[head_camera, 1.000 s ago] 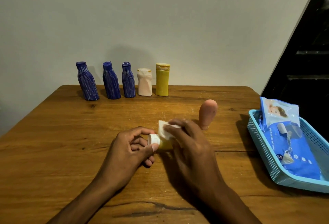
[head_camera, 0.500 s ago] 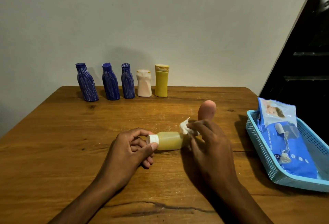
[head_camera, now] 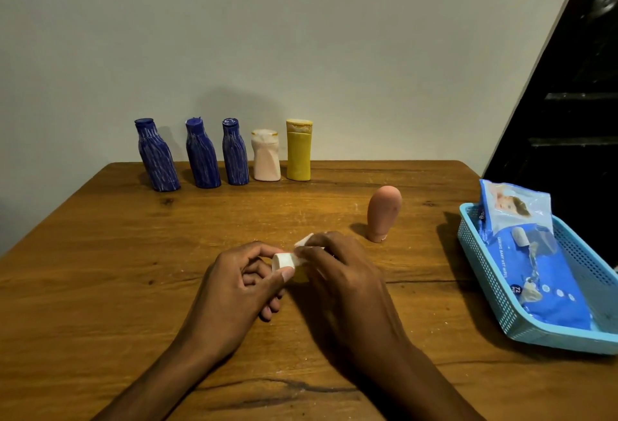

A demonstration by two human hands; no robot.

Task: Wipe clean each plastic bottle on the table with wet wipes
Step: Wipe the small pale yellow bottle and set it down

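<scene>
Wooden table (head_camera: 100, 270); far beyond the grip, five upright bottles (head_camera: 230, 153), whether wiped I cannot tell. Right of it, a wipes pack (head_camera: 535, 263) in a basket (head_camera: 485, 273) and a peach bottle (head_camera: 383, 213). Right hand (head_camera: 347, 283) wraps a wet wipe (head_camera: 305, 241) around the small yellow bottle (head_camera: 300, 275), left hand (head_camera: 234, 287) pinching its white cap (head_camera: 282, 260): wiping looks midway

A wooden table (head_camera: 100, 270) carries five bottles (head_camera: 234, 156) in a row beyond the hands (head_camera: 234, 287), a pink tube (head_camera: 383, 213) standing just past the right hand, and a blue basket (head_camera: 485, 273) further right, apparently holding wipes.
</scene>
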